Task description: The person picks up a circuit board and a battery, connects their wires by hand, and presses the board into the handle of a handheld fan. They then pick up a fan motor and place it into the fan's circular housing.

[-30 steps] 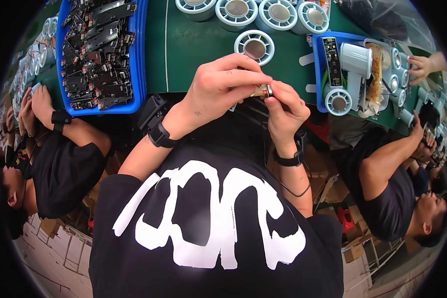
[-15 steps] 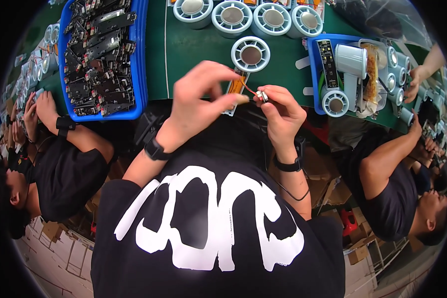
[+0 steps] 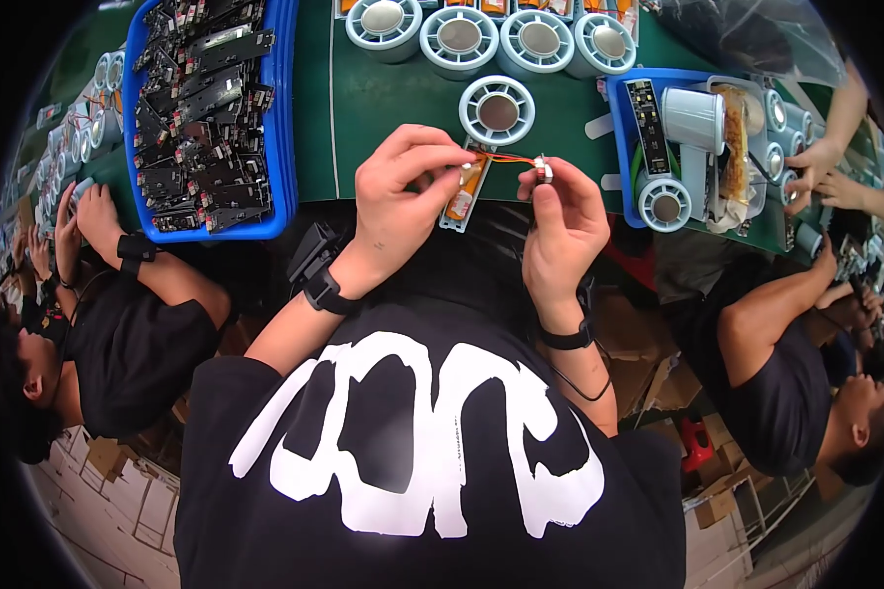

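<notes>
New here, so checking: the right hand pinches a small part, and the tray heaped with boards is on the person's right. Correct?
Wrong side: the head view shows the tray heaped with boards on the person's left. The right hand pinches a small part.

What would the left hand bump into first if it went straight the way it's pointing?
Heading up and rightward, the left hand would probably meet the thin red and yellow wires by its fingertips, then the round light-blue part beyond. Their heights are hard to tell.
</notes>
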The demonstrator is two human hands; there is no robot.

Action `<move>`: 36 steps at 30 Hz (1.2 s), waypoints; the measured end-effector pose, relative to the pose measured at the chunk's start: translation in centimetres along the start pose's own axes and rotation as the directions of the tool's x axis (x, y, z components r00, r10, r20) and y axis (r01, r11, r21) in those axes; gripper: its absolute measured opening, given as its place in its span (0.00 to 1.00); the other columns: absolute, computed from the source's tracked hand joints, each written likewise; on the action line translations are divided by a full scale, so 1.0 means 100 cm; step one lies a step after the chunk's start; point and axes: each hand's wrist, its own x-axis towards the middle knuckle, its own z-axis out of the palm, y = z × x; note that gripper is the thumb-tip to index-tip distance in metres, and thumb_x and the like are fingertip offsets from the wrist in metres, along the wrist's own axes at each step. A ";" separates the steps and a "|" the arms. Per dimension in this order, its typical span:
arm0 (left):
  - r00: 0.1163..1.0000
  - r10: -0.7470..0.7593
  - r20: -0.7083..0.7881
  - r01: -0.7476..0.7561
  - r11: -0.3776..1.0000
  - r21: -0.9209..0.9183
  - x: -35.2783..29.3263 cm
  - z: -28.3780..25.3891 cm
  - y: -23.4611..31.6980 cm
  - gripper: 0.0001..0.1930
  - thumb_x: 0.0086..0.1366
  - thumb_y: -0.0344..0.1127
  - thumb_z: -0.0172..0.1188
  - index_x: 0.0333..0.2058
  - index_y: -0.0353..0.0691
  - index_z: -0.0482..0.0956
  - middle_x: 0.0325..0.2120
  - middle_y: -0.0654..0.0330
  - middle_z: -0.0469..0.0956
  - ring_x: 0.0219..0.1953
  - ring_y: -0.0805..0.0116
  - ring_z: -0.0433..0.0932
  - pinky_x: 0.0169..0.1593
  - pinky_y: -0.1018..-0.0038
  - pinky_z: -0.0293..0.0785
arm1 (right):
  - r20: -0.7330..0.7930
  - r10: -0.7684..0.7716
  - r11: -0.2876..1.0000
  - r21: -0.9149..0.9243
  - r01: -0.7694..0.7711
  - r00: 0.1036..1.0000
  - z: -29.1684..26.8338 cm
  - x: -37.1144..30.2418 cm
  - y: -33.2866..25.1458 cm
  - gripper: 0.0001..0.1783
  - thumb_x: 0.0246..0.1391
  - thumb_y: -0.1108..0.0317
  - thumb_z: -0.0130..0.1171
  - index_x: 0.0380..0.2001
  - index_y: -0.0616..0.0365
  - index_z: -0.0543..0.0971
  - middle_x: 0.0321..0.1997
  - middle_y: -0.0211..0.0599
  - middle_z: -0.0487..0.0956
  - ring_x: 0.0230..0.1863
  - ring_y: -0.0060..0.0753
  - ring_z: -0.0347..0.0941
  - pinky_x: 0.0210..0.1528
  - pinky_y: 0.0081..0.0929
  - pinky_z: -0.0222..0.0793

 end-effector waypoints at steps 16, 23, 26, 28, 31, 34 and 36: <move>0.850 0.438 0.292 -0.514 0.813 0.276 0.020 0.004 -0.006 0.13 0.51 0.22 0.70 0.37 0.41 0.84 0.21 0.64 0.74 0.20 0.68 0.74 0.21 0.73 0.68 | 0.059 -0.005 0.941 -0.338 0.025 0.998 0.012 0.002 -0.012 0.20 0.57 0.85 0.63 0.52 0.64 0.72 0.42 0.36 0.78 0.41 0.22 0.77 0.44 0.19 0.74; 0.823 0.478 0.308 -0.557 0.784 0.274 0.020 0.007 -0.008 0.12 0.53 0.24 0.71 0.37 0.40 0.84 0.22 0.63 0.75 0.20 0.67 0.75 0.22 0.73 0.68 | 0.053 0.064 0.934 -0.354 -0.041 0.997 0.009 0.007 -0.016 0.21 0.57 0.84 0.62 0.53 0.64 0.72 0.43 0.36 0.79 0.41 0.23 0.77 0.45 0.19 0.74; 0.843 0.442 0.306 -0.525 0.801 0.289 0.023 0.006 -0.006 0.08 0.55 0.28 0.70 0.34 0.41 0.82 0.22 0.63 0.74 0.21 0.64 0.76 0.23 0.70 0.70 | 0.154 -0.048 0.954 -0.285 0.090 0.987 0.001 0.006 -0.009 0.23 0.57 0.83 0.63 0.56 0.64 0.72 0.46 0.37 0.78 0.43 0.23 0.77 0.46 0.19 0.74; 0.848 0.426 0.314 -0.515 0.803 0.300 0.022 0.006 -0.002 0.08 0.56 0.28 0.70 0.35 0.40 0.81 0.22 0.63 0.73 0.21 0.64 0.76 0.23 0.70 0.70 | 0.199 -0.089 0.913 -0.375 0.159 0.976 -0.008 0.006 -0.011 0.24 0.57 0.83 0.63 0.56 0.64 0.72 0.47 0.37 0.78 0.43 0.23 0.76 0.46 0.20 0.73; 0.857 0.393 0.332 -0.495 0.807 0.322 0.021 0.006 0.000 0.08 0.57 0.28 0.69 0.35 0.40 0.81 0.22 0.62 0.73 0.21 0.64 0.76 0.22 0.70 0.70 | 0.296 -0.155 0.794 -0.531 0.297 0.943 -0.018 0.007 -0.010 0.25 0.56 0.83 0.63 0.58 0.64 0.72 0.49 0.37 0.77 0.44 0.23 0.75 0.46 0.20 0.73; 0.866 0.371 0.336 -0.475 0.822 0.315 0.021 0.006 0.000 0.08 0.58 0.29 0.69 0.36 0.39 0.80 0.21 0.62 0.72 0.21 0.64 0.76 0.22 0.70 0.70 | 0.369 -0.314 0.693 -0.541 0.478 0.874 -0.021 0.014 -0.001 0.25 0.56 0.83 0.63 0.57 0.65 0.73 0.49 0.37 0.77 0.43 0.22 0.75 0.45 0.18 0.71; 0.858 0.381 0.345 -0.489 0.809 0.325 0.020 0.006 0.002 0.08 0.58 0.29 0.68 0.36 0.39 0.80 0.21 0.62 0.72 0.20 0.64 0.76 0.22 0.70 0.70 | 0.303 -0.264 0.784 -0.486 0.387 0.916 -0.020 0.010 -0.002 0.24 0.55 0.84 0.63 0.56 0.65 0.74 0.48 0.36 0.77 0.42 0.22 0.74 0.45 0.17 0.71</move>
